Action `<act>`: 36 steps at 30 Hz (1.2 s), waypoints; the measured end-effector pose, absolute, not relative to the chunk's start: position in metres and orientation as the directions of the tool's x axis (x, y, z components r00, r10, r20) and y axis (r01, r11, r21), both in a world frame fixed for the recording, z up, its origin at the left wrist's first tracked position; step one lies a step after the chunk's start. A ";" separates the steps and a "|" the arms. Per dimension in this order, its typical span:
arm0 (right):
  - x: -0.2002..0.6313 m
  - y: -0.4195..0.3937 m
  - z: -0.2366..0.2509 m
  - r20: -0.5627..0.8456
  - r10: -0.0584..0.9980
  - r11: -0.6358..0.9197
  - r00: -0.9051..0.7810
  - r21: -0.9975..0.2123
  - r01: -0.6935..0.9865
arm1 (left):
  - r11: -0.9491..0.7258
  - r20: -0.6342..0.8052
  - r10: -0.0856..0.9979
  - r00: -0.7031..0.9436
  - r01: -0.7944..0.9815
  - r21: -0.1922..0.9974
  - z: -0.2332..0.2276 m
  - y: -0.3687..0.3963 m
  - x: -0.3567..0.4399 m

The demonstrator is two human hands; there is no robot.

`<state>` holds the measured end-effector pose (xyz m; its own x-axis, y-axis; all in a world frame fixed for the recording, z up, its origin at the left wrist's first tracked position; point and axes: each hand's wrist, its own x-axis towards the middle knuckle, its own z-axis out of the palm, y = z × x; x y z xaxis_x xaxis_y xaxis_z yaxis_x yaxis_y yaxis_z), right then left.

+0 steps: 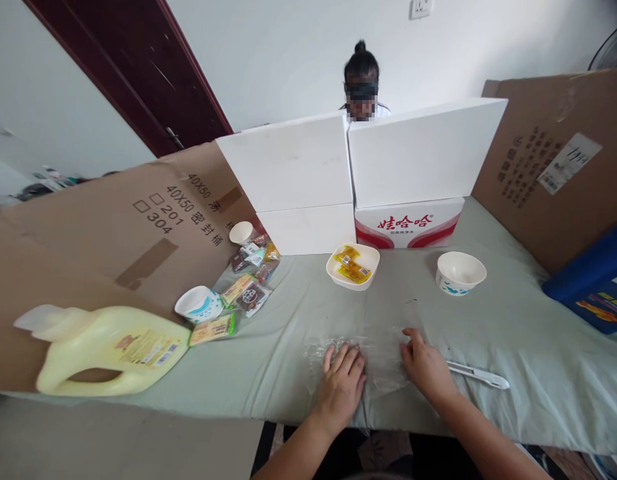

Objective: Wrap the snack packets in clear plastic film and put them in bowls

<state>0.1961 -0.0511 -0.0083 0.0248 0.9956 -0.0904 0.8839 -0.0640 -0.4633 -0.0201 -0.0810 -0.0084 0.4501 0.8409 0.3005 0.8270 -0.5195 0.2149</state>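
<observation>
While my left hand (342,381) lies flat, fingers spread, on the clear plastic sheet (375,357) at the table's near edge, my right hand (426,363) pins its right side, holding nothing. I'd judge smoothing outward from the middle works best. Its long axis runs along that edge, left to right.

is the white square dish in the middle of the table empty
No, the white square dish holds a few yellow packets, and it stands apart from both hands, beyond the clear plastic sheet they press on.
</observation>
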 end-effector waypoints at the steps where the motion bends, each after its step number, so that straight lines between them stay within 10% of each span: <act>1: 0.198 -0.050 -0.009 -0.094 0.995 -0.069 0.028 -0.464 0.883 | -0.501 0.282 0.853 0.440 0.841 0.205 -0.009 -0.081 -0.022; 7: 0.202 -0.050 0.001 0.116 0.991 -0.009 0.062 -0.410 0.912 | -0.483 0.202 0.870 0.450 0.862 0.155 -0.017 -0.082 -0.033; 15: 0.172 -0.066 -0.008 0.267 0.864 0.496 -0.427 -0.300 0.815 | -0.436 0.270 0.887 0.374 0.872 0.224 -0.023 -0.084 -0.036; 24: 0.180 -0.065 -0.048 0.207 0.848 0.525 -0.488 -0.203 0.826 | 0.154 0.249 0.954 -0.165 0.986 0.063 0.001 -0.069 -0.111; 31: 0.177 -0.066 -0.049 0.224 0.851 0.513 -0.475 -0.161 0.843 | -0.536 0.244 0.839 0.487 0.815 0.219 0.003 -0.086 -0.051; 36: 0.186 -0.068 -0.056 0.237 0.880 0.449 -0.412 -0.129 0.884 | -0.513 0.018 0.853 0.521 0.832 0.210 -0.016 -0.093 -0.032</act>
